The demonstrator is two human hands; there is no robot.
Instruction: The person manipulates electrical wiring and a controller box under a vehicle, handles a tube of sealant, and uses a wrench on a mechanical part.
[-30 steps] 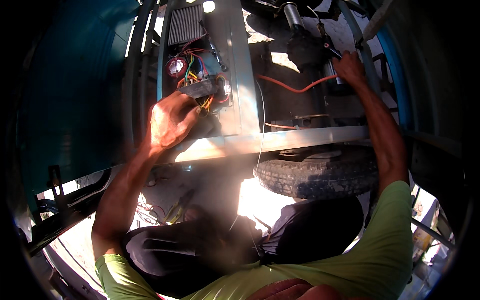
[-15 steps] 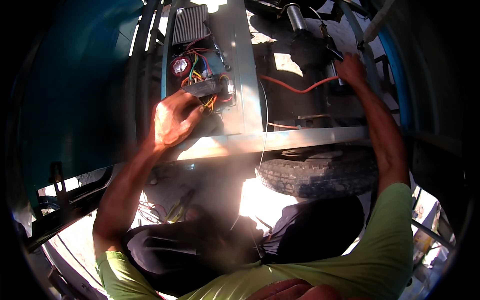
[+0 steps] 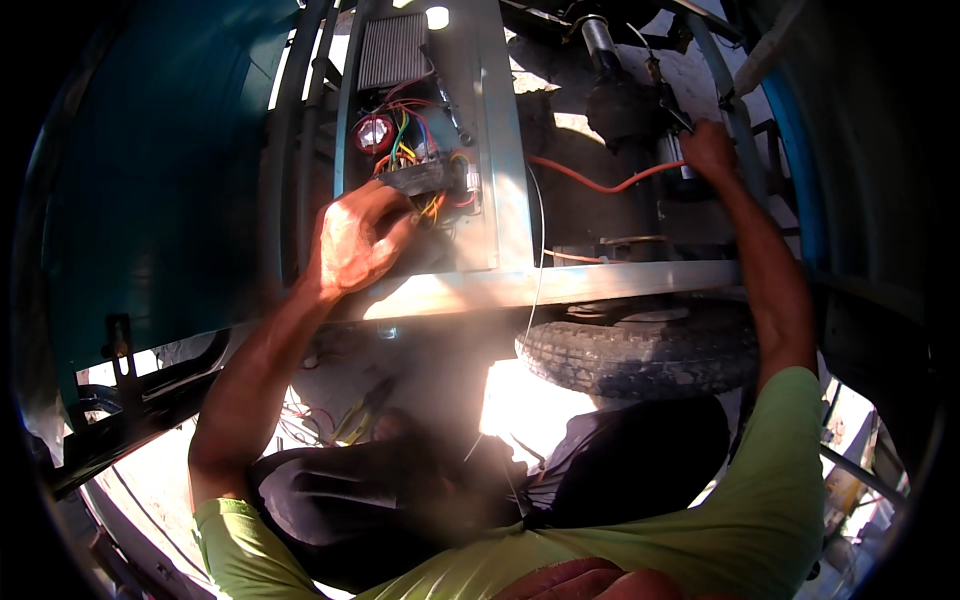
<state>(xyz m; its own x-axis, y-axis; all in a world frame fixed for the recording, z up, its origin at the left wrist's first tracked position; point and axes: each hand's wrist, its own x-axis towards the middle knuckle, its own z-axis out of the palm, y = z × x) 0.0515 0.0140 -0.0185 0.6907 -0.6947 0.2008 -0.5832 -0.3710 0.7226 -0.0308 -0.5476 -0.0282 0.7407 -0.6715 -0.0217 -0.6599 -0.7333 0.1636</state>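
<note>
My left hand (image 3: 355, 240) is closed, its bent fingers at the near left end of a black wiring block (image 3: 412, 179). Yellow and orange wires (image 3: 432, 207) come out below the block beside my thumb, and more coloured wires (image 3: 403, 140) fan out above it. Over on the right, my right hand (image 3: 712, 150) is curled into a grip by the vehicle's underparts. An orange-red cable (image 3: 610, 188) runs up to its edge, and a shiny metal piece (image 3: 680, 120) juts out past the fingers. What lies inside that grip is hidden.
A finned grey box (image 3: 393, 52), a round red-rimmed part (image 3: 373, 133) and a wrench-like tool (image 3: 455, 115) lie on the panel. A pale frame beam (image 3: 600, 284) crosses in front, above a tyre (image 3: 640, 355). Yellow-handled pliers (image 3: 355, 420) lie on the ground near my legs.
The view has shifted slightly, so the panel and frame appear a little to the right. Both hands stay at the same places on the vehicle.
</note>
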